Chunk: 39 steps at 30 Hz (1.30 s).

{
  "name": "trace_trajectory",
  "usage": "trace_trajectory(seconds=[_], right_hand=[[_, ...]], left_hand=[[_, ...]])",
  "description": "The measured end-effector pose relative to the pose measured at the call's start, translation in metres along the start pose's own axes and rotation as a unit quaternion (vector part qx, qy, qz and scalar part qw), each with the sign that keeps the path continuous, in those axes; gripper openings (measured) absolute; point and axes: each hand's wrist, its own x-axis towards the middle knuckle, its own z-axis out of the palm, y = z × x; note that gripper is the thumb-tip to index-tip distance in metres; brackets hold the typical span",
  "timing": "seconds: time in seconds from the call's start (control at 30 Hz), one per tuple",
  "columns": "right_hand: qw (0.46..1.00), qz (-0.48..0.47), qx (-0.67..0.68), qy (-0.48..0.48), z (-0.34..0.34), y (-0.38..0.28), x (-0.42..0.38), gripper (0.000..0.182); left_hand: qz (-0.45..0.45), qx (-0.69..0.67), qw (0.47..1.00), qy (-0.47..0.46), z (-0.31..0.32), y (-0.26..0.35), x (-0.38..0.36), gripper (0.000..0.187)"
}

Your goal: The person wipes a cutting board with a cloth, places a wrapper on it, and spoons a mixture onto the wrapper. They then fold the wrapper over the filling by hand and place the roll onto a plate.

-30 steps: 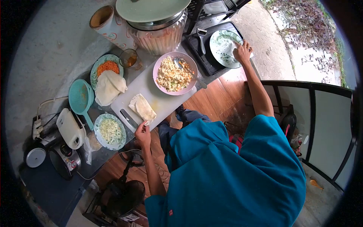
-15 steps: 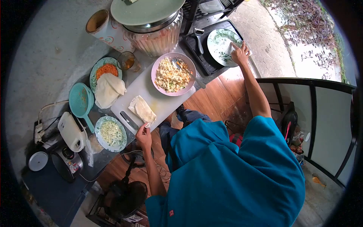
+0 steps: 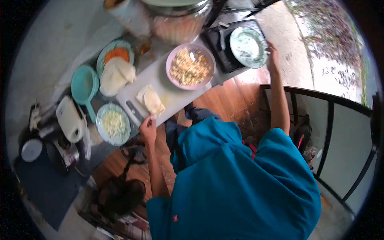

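My left hand [image 3: 148, 129] is at the near corner of the white cutting board [image 3: 136, 83], its fingers pinched on the lower end of a folded pale wrapper [image 3: 152, 101]. To the right, my right hand [image 3: 273, 58] grips the rim of a green-patterned plate [image 3: 248, 47], which looks tilted above a black tray [image 3: 230, 64]. White residue lies on the plate. A pink bowl [image 3: 214, 74] of chopped filling with a spoon stands on the board's far end. Beside the wrapper lies a knife [image 3: 133, 109], partly blurred.
Left of the board are flat wrappers [image 3: 116, 78] on a plate of shredded carrot [image 3: 119, 53], a teal strainer [image 3: 85, 84] and a plate of shredded cabbage [image 3: 114, 124]. A peeler [image 3: 222, 36] rests on the tray. Behind stands a large jar [image 3: 180, 26]; a fan [image 3: 124, 196] is below left.
My right hand has gone from fingers on the plate's surface to gripping its outer rim, and the plate has tilted. My left hand stays by the wrapper. The view has shifted.
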Motion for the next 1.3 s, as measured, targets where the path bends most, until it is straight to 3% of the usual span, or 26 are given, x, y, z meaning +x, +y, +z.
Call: trace_trajectory(seconds=[0.07, 0.1, 0.13, 0.17, 0.23, 0.3, 0.37, 0.43, 0.53, 0.6, 0.63, 0.7, 0.77, 0.83, 0.97, 1.03, 1.07, 1.13, 1.17, 1.23, 1.3], right_hand=[[0.997, -0.032, 0.021, -0.063, -0.013, 0.010, -0.006, 0.046], [0.980, 0.013, 0.147, -0.133, -0.001, 0.011, -0.018, 0.053], [0.983, 0.071, 0.139, -0.094, 0.032, -0.046, -0.061, 0.043], [0.986, -0.015, 0.018, -0.163, 0.047, -0.057, -0.087, 0.042], [0.973, -0.025, 0.071, -0.220, 0.077, -0.069, -0.129, 0.047], [0.922, 0.035, 0.195, -0.332, 0.112, -0.078, -0.169, 0.051], [0.902, 0.159, 0.184, -0.357, 0.148, -0.098, -0.223, 0.052], [0.870, 0.168, 0.147, -0.439, 0.174, -0.076, -0.255, 0.053], [0.852, 0.088, 0.084, -0.509, 0.207, -0.100, -0.296, 0.057], [0.841, -0.061, -0.026, -0.538, 0.225, -0.085, -0.312, 0.061], [0.839, -0.063, -0.026, -0.540, 0.233, -0.078, -0.316, 0.061], [0.799, -0.231, -0.149, -0.535, 0.246, -0.072, -0.323, 0.062], [0.795, -0.208, -0.149, -0.550, 0.256, -0.065, -0.327, 0.064], [0.817, -0.233, -0.128, -0.512, 0.265, -0.059, -0.326, 0.066], [0.799, -0.291, -0.146, -0.505, 0.275, -0.062, -0.309, 0.066], [0.739, -0.367, -0.234, -0.515, 0.277, -0.067, -0.302, 0.066], [0.738, -0.366, -0.234, -0.516, 0.279, -0.066, -0.300, 0.066], [0.675, -0.485, -0.300, -0.468, 0.282, -0.064, -0.296, 0.063], [0.674, -0.486, -0.301, -0.468, 0.282, -0.066, -0.295, 0.063], [0.609, -0.531, -0.345, -0.478, 0.281, -0.071, -0.293, 0.060], [0.594, -0.551, -0.366, -0.459, 0.283, -0.070, -0.290, 0.058]], left_hand=[[-0.037, -0.072, 0.997, -0.012, 0.005, -0.012, 0.004, 0.022], [-0.034, -0.003, 0.999, -0.005, -0.005, 0.004, 0.004, 0.023], [-0.023, -0.040, 0.999, 0.013, -0.004, 0.010, 0.003, 0.023], [-0.022, -0.031, 0.999, 0.009, -0.005, 0.007, 0.005, 0.021], [-0.027, -0.042, 0.998, 0.030, -0.001, 0.005, 0.009, 0.020], [-0.040, -0.013, 0.999, 0.010, -0.002, 0.013, 0.016, 0.022], [-0.028, -0.026, 0.999, 0.032, 0.001, 0.016, 0.019, 0.025], [-0.059, 0.002, 0.997, 0.057, 0.002, 0.021, 0.022, 0.026], [-0.075, 0.024, 0.995, 0.063, 0.004, 0.031, 0.025, 0.028], [-0.089, 0.045, 0.993, 0.060, 0.005, 0.030, 0.027, 0.028], [-0.103, 0.068, 0.991, 0.055, 0.005, 0.029, 0.028, 0.027], [-0.107, 0.069, 0.990, 0.061, 0.005, 0.028, 0.028, 0.027], [-0.108, 0.069, 0.990, 0.067, 0.005, 0.027, 0.027, 0.027], [-0.099, 0.031, 0.993, 0.055, 0.003, 0.025, 0.027, 0.026], [-0.071, -0.001, 0.997, 0.034, 0.001, 0.019, 0.019, 0.023], [-0.033, -0.015, 0.999, 0.029, 0.000, 0.015, 0.014, 0.021], [-0.034, -0.015, 0.999, 0.029, -0.001, 0.016, 0.013, 0.021], [-0.030, -0.003, 0.999, 0.022, -0.003, 0.017, 0.011, 0.021], [-0.030, -0.003, 0.999, 0.023, -0.003, 0.017, 0.011, 0.021], [-0.017, 0.005, 1.000, 0.020, -0.003, 0.015, 0.011, 0.021], [-0.012, 0.003, 1.000, 0.022, -0.005, 0.019, 0.011, 0.021]])
